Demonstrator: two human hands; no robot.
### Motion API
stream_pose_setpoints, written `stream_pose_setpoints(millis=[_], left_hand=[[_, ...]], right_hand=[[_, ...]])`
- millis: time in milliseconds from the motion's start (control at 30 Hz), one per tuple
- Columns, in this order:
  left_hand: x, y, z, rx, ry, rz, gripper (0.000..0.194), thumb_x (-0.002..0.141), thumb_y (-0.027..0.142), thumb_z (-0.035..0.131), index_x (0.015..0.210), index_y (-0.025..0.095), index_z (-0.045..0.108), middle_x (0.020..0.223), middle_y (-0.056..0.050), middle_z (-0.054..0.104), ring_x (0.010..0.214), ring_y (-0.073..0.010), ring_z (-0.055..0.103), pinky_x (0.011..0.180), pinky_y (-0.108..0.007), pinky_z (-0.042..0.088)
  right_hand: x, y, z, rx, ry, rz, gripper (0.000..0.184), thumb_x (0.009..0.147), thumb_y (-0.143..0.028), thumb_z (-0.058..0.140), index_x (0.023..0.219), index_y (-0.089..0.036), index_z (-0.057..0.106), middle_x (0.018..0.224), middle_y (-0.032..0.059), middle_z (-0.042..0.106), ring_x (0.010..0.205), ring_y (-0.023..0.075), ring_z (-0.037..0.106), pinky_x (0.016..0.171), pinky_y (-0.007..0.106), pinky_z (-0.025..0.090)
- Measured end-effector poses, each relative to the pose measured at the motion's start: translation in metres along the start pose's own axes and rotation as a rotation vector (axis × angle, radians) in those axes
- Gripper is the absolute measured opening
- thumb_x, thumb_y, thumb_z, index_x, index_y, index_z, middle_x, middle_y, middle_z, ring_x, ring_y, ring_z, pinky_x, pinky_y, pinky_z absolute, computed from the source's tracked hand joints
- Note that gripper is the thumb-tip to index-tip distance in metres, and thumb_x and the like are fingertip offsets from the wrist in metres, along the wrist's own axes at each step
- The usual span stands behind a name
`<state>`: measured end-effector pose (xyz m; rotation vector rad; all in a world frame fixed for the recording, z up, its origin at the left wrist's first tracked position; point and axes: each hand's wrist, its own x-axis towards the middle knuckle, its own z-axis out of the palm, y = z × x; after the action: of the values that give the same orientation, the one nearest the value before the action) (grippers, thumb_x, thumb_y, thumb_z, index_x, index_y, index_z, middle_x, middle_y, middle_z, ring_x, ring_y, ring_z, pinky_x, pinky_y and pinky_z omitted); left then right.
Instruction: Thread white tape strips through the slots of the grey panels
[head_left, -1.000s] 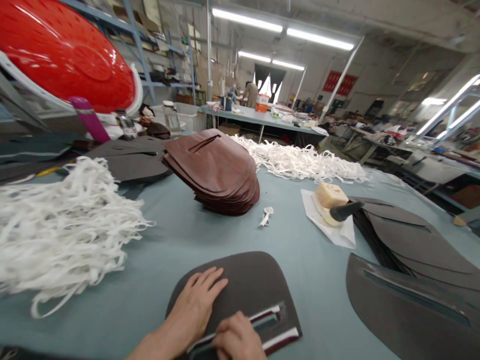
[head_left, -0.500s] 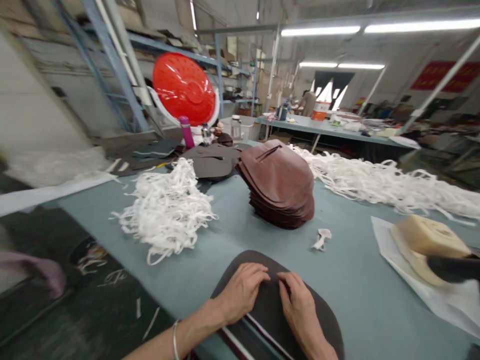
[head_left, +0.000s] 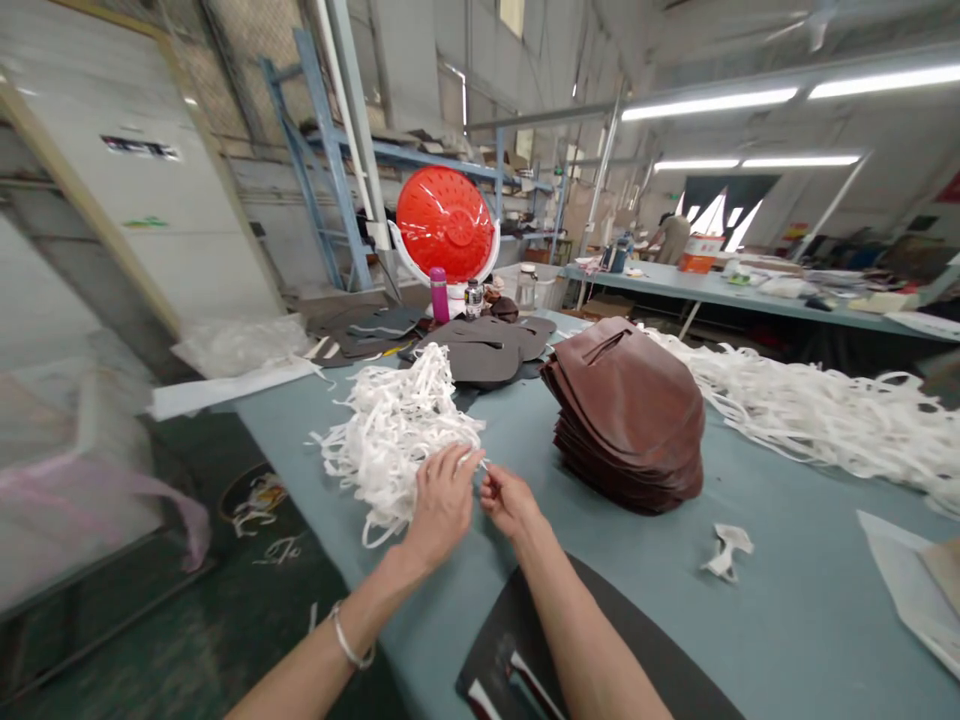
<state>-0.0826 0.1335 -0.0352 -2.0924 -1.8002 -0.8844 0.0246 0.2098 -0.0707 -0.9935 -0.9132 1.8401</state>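
Observation:
A heap of narrow white strips (head_left: 397, 420) lies on the table in front of me. My left hand (head_left: 442, 497) is at the right side of this heap, its fingers bent and closed on a white strip. Just to the right, my right hand (head_left: 510, 503) pinches the end of that thin strip between thumb and fingertips. Below my forearms lies a dark flat panel (head_left: 637, 625) with slots edged in white and dark red; my right forearm covers part of it.
A stack of brown leather-like pieces (head_left: 626, 410) stands right of my hands, near a small white scrap (head_left: 727, 552). More white strips (head_left: 810, 420) spread along the right. Dark grey pieces (head_left: 480, 350), a pink bottle (head_left: 439, 295) and a red basin (head_left: 446, 225) are farther back.
Both hands have left the dark panel and moved forward and left to the white heap, where they now hold a strip. The view has swung left.

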Motion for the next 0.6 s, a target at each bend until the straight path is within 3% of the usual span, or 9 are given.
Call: stream_pose_setpoints(millis=[133, 233, 333, 400, 500, 600], left_hand=[[0.011, -0.019, 0.018, 0.149, -0.052, 0.016, 0.045, 0.077, 0.007, 0.047, 0.117, 0.024, 0.059, 0.133, -0.013, 0.049, 0.127, -0.0319, 0.038, 0.101, -0.054, 0.029], [0.014, -0.038, 0.023, 0.178, -0.080, -0.028, 0.047, 0.072, 0.005, 0.049, 0.113, 0.025, 0.060, 0.130, -0.012, 0.051, 0.123, -0.0309, 0.042, 0.101, -0.053, 0.029], [0.019, -0.044, 0.020, 0.159, -0.089, -0.110, 0.046, 0.071, 0.008, 0.051, 0.114, 0.023, 0.059, 0.130, -0.014, 0.050, 0.121, -0.0313, 0.043, 0.101, -0.053, 0.028], [0.023, -0.029, 0.015, 0.101, -0.062, -0.142, 0.047, 0.072, 0.013, 0.056, 0.118, 0.021, 0.056, 0.133, -0.015, 0.046, 0.124, -0.0337, 0.039, 0.102, -0.054, 0.026], [0.023, 0.022, 0.005, -0.168, -0.077, -0.051, 0.047, 0.077, 0.026, 0.059, 0.123, 0.020, 0.051, 0.135, -0.013, 0.044, 0.127, -0.0314, 0.036, 0.105, -0.051, 0.025], [0.010, 0.084, -0.009, -0.611, -0.413, 0.190, 0.036, 0.086, 0.035, 0.051, 0.120, 0.022, 0.053, 0.123, -0.008, 0.054, 0.116, -0.0218, 0.048, 0.101, -0.038, 0.036]], right_hand=[[-0.039, 0.006, -0.013, 0.102, -0.082, -0.006, 0.041, 0.059, -0.043, 0.077, 0.065, -0.020, 0.044, 0.055, -0.0053, 0.047, 0.046, 0.0063, 0.040, 0.041, 0.018, 0.026], [-0.091, 0.005, -0.052, 0.143, -0.070, -0.011, 0.037, 0.062, -0.036, 0.078, 0.067, -0.020, 0.045, 0.053, -0.0070, 0.045, 0.046, 0.0062, 0.039, 0.042, 0.018, 0.023], [-0.141, -0.007, -0.099, 0.120, 0.040, -0.067, 0.030, 0.067, -0.034, 0.076, 0.071, -0.020, 0.050, 0.056, -0.0065, 0.047, 0.048, 0.0074, 0.041, 0.046, 0.020, 0.026], [-0.168, -0.016, -0.121, 0.007, 0.160, -0.161, 0.026, 0.068, -0.033, 0.075, 0.070, -0.019, 0.053, 0.071, -0.0008, 0.059, 0.060, 0.0103, 0.050, 0.054, 0.023, 0.035], [-0.194, -0.025, -0.132, -0.178, 0.272, -0.286, 0.024, 0.070, -0.034, 0.073, 0.067, -0.017, 0.056, 0.097, 0.0053, 0.065, 0.087, 0.0166, 0.056, 0.075, 0.028, 0.041], [-0.205, -0.029, -0.123, -0.172, 0.283, -0.326, 0.020, 0.075, -0.034, 0.070, 0.073, -0.018, 0.059, 0.084, 0.0030, 0.065, 0.084, 0.0163, 0.057, 0.080, 0.030, 0.040]])
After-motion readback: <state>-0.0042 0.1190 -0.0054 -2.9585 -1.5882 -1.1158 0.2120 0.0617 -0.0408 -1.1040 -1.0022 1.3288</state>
